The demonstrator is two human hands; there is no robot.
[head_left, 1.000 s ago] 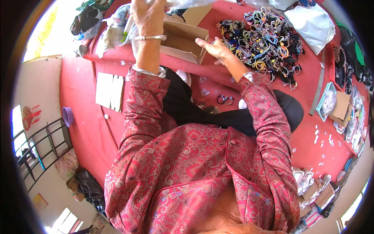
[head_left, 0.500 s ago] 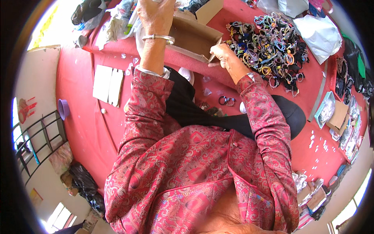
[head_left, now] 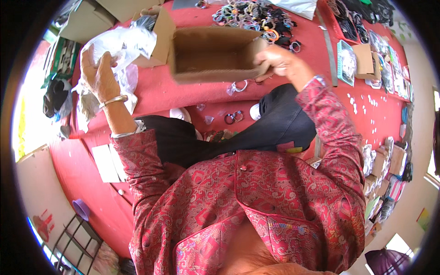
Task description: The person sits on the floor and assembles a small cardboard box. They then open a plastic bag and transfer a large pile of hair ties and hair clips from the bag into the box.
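Chg: carton (head_left: 215, 75) now squared to us, L of our R hand (head_left: 280, 62), rim pinched, so R's tied up; L hand (head_left: 98, 78) half-curled at clear bag (head_left: 121, 41), grip unclear.

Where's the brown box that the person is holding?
In the head view, the brown box is at the top middle, its right end in the right hand, with the pile of colourful bands just beyond it.

The red cloth (head_left: 160, 85) bears heaped hair ties (head_left: 256, 20) and a teal basket (head_left: 340, 64).
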